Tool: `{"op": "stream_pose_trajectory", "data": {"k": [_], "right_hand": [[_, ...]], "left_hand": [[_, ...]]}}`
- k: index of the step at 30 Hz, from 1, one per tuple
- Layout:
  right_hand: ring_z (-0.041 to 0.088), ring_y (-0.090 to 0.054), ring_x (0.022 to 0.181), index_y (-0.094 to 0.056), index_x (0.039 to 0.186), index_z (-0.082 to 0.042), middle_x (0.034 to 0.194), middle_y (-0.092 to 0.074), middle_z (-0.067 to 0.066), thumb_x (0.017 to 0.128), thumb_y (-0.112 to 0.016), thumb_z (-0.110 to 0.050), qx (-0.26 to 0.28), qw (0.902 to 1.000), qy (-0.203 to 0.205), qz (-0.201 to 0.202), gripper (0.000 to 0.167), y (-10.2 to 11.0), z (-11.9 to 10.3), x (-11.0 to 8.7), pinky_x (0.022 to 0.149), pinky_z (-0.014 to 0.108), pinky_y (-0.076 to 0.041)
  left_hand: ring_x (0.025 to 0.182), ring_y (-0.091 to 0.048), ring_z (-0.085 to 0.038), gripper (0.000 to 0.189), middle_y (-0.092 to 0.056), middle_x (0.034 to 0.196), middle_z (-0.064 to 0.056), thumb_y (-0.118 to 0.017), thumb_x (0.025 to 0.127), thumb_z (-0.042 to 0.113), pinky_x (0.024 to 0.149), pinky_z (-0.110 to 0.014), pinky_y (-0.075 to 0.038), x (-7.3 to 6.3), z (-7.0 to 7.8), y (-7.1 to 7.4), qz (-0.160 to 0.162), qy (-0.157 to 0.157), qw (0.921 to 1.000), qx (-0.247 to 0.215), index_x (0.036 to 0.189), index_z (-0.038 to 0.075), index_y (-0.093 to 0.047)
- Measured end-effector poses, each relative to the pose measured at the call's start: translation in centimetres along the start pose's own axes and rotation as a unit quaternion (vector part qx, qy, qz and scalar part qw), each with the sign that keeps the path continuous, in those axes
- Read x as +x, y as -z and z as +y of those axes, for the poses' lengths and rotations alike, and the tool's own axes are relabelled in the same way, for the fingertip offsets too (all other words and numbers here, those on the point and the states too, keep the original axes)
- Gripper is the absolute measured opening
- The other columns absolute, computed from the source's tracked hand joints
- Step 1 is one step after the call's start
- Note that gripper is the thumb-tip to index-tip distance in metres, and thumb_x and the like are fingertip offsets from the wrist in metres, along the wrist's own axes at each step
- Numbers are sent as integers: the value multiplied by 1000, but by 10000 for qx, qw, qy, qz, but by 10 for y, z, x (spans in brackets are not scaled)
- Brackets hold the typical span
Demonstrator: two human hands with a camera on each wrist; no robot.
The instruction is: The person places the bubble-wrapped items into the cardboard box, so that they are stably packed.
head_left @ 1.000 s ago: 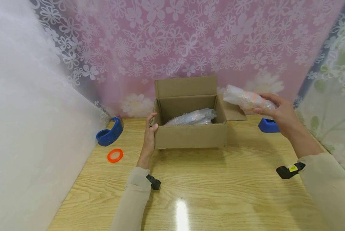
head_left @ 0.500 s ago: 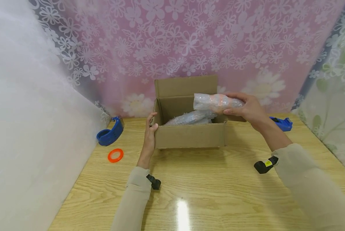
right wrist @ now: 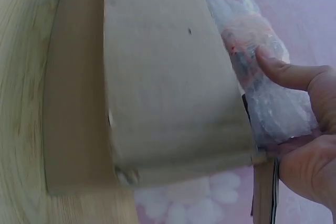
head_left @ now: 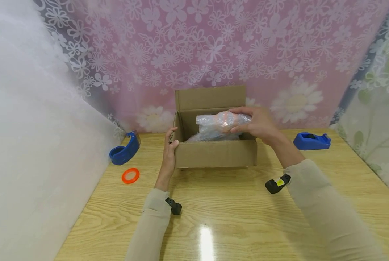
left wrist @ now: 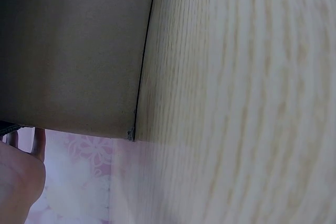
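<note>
My right hand [head_left: 258, 123] grips a bubble-wrapped bundle [head_left: 225, 119] with orange bands, holding it lengthwise over the mouth of an open cardboard box [head_left: 215, 154]. In the right wrist view the thumb [right wrist: 286, 72] presses along the clear wrap, beside the box wall. Another bubble-wrapped bundle [head_left: 202, 136] lies inside the box, partly covered by the held one. At the box's left side, my left hand [head_left: 169, 152] holds the wall, thumb on the near face and fingers at the edge. Only a bit of that hand [left wrist: 21, 174] shows in the left wrist view.
A blue tape dispenser [head_left: 312, 141] stands right of the box. On the left lie a blue hand-held tape dispenser [head_left: 125, 149] and an orange ring [head_left: 130, 175]. A floral curtain [head_left: 210, 54] hangs close behind the box, whose back flap [head_left: 210, 98] stands up.
My right hand has carried the wrapped bundle leftward and down, from right of the box to over its opening. The blue dispenser on the right has come into full view. My left hand stays put.
</note>
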State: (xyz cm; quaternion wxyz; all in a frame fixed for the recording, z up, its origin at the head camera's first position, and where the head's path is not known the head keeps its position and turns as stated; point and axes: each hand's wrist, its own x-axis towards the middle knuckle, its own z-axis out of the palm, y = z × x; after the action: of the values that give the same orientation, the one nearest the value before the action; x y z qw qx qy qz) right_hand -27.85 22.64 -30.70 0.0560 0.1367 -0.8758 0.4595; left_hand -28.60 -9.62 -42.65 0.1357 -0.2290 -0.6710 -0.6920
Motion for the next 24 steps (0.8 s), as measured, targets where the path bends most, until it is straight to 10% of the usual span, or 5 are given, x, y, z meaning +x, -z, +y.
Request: {"op": "stream_pose_trajectory", "data": {"k": [11,24], "right_hand": [[35,-33,151,-60,147,-21,160,-46,10,87,-87,-21,266,9978,-440,-427,66,-34,-7,16,117,56,-35],[43,-35,149,-59,148,-17,160,-44,17,89,-85,-21,-248,9968,-633,-431,64,-50,0,22,118,62,-30]], "left_hand": [[157,-11,-30,53,-19,170,-11,-41,104,19,122,-65,-9,-4,0,3,88,40,10000,6,155,6,-35],[154,-18,-23,54,-22,169,3,-42,102,30,121,-62,-13,8,-36,6,168,-102,9996,221,155,20,-38]]}}
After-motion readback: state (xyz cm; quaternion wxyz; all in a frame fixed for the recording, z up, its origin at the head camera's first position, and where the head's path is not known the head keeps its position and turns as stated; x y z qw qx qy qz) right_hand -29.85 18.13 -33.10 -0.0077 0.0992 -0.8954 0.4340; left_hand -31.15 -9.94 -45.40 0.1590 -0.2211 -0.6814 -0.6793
